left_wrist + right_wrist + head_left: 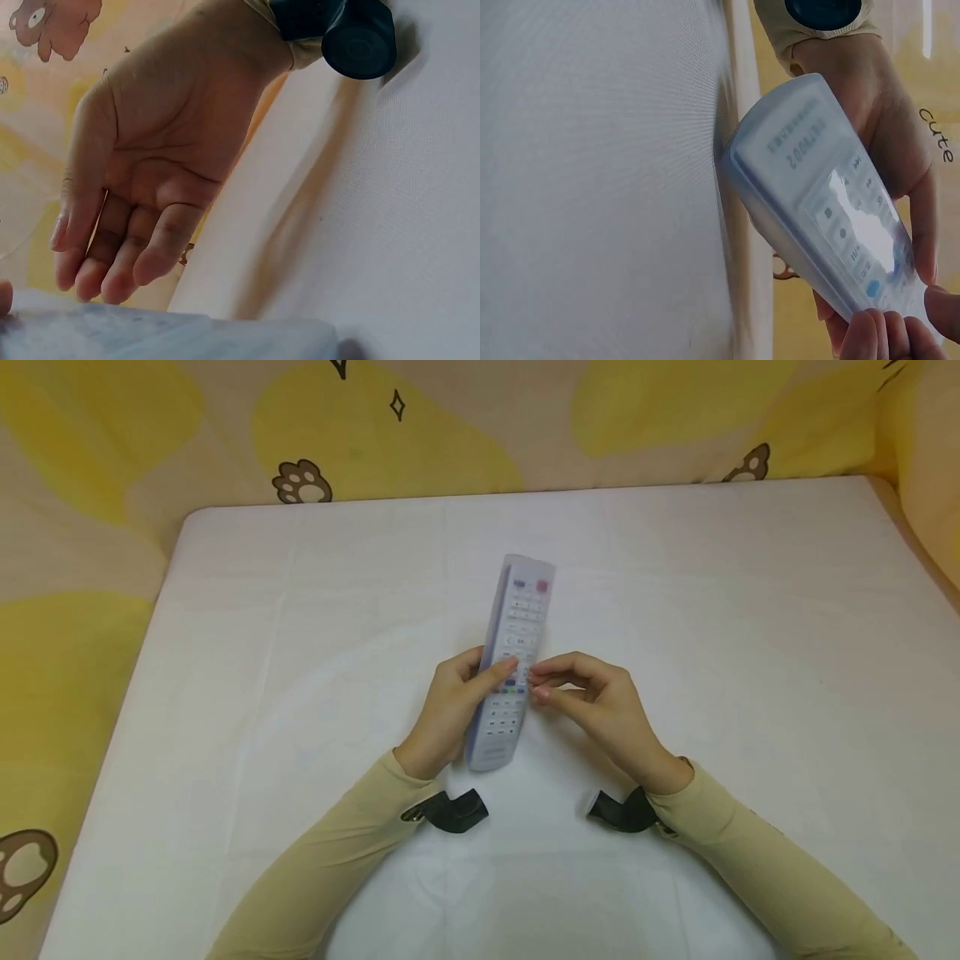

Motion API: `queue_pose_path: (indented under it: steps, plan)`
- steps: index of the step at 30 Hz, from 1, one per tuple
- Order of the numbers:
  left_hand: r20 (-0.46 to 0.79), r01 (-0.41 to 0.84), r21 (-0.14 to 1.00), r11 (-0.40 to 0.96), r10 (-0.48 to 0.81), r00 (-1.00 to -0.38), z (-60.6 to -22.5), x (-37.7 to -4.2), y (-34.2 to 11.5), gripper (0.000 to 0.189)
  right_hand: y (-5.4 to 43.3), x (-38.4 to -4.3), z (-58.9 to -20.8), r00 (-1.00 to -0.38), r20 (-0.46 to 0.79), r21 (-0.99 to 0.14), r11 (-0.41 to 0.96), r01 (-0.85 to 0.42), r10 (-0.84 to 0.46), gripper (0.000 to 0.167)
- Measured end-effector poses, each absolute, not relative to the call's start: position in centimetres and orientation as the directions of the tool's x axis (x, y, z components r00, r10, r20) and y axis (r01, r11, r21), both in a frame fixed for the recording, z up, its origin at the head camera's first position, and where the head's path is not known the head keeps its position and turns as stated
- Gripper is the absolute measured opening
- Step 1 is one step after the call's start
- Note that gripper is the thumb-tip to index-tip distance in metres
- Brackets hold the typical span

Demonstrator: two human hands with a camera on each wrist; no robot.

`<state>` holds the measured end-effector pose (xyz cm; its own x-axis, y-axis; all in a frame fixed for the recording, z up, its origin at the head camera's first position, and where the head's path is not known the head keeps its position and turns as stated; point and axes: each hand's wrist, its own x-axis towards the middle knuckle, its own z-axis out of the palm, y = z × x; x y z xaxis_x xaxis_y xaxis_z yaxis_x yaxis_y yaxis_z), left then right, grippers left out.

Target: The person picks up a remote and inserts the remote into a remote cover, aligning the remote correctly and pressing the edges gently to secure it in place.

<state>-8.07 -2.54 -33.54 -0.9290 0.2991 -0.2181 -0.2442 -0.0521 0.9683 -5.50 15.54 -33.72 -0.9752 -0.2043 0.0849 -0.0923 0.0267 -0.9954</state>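
Note:
A white remote control (517, 643) with a red button sits in a translucent cover, tilted in the middle of the head view. My left hand (453, 710) grips it from the left, thumb across the buttons and fingers mostly hidden behind. The right hand (600, 702) is at the opposite long edge, its fingertips right at the cover. In the left wrist view that hand (157, 157) shows loosely bent fingers, with the thumb apart from them, above the cover (172, 334). Seen from the right wrist, the remote's lower end (795, 135) is close over the table.
A white cloth covers the table (300, 610). Yellow and beige fabric (450, 435) with paw prints hangs behind its far edge and along the sides. Black wrist mounts (456, 812) stick out inward from both sleeves, low over the cloth.

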Motion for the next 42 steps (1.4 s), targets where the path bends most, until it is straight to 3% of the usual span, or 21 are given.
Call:
queue_pose_path:
  steps: [6, 10, 14, 20, 28, 42]
  plan:
    - [-0.231, -0.298, 0.934, -0.197, 0.303, -0.925, -33.7, -8.1, -2.5, 0.039, 15.6, -5.6, -33.9, -0.983, 0.003, -0.998, 0.061, -0.014, -0.186, 0.021]
    - [-0.184, -0.302, 0.903, -0.306, 0.360, -0.914, -33.7, -8.1, -2.6, 0.042, 15.7, -5.7, -33.9, -0.964, -0.099, -0.995, 0.044, 0.091, -0.246, 0.021]
    - [-0.141, -0.286, 0.900, -0.328, 0.403, -0.904, -33.6, -8.0, -2.6, 0.043, 15.7, -5.6, -33.9, -0.944, -0.153, -0.988, 0.065, 0.140, -0.292, 0.023]
    - [-0.164, -0.283, 0.925, -0.255, 0.403, -0.901, -33.5, -8.1, -2.5, 0.044, 15.7, -5.7, -33.9, -0.952, -0.143, -0.987, 0.115, 0.116, -0.271, 0.023]
    - [-0.233, -0.276, 0.959, -0.062, 0.377, -0.896, -34.1, -8.6, -2.7, 0.050, 16.0, -5.9, -34.1, -0.954, -0.188, -0.982, 0.063, 0.178, -0.232, 0.024]
    - [-0.287, -0.333, 0.943, -0.024, 0.452, -0.845, -34.5, -9.5, -3.5, 0.050, 16.1, -6.1, -34.2, -0.975, -0.185, -0.981, 0.084, 0.175, -0.123, 0.026]
